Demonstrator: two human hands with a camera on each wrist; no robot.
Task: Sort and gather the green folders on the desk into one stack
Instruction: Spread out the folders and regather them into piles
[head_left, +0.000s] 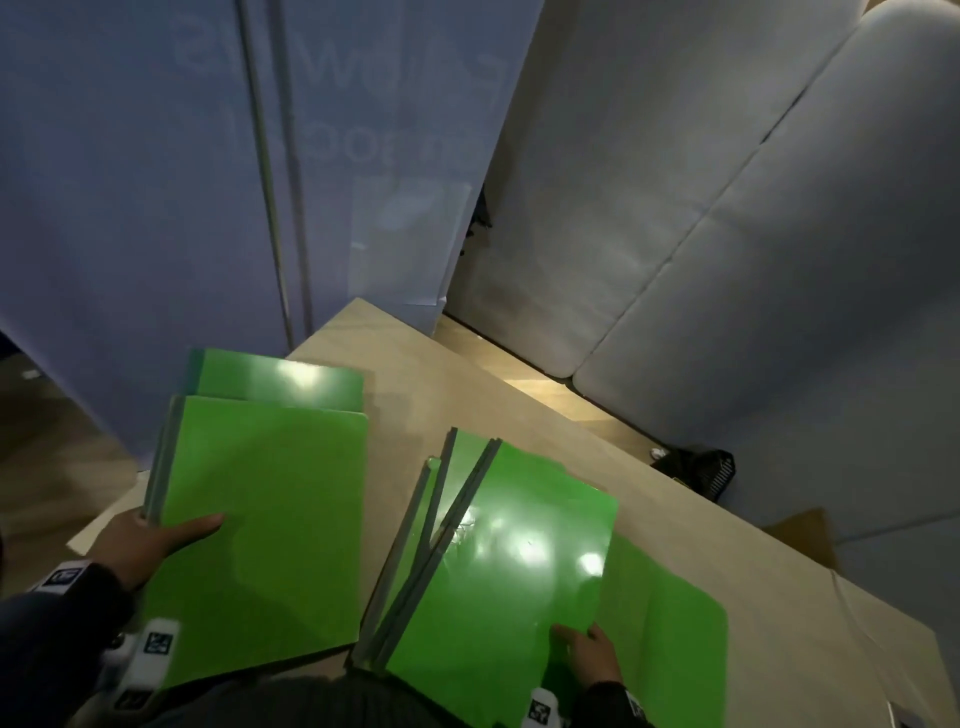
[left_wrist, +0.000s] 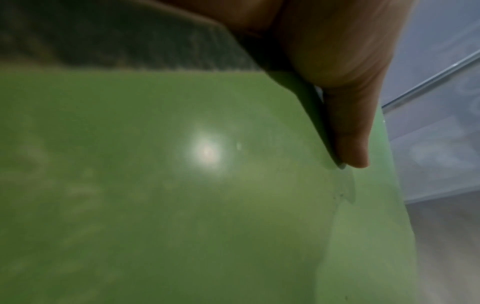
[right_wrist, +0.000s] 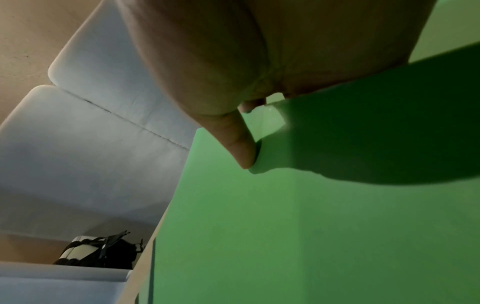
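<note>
Hands each pinch folders: left hand (head_left: 150, 540) the left folder (head_left: 265, 525), right hand (head_left: 592, 657) the shiny folder (head_left: 509, 571); lift yours level, edges aligned.

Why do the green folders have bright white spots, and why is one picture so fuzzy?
Head view: room lights bounce off the shiny right folder as white glare. Left wrist view: the camera sits too close, so the left folder looks blurry with one glare spot. Right wrist view: the right hand casts a dark shadow on green.

Head view looks down — wrist views hug green folders (head_left: 260, 519).
</note>
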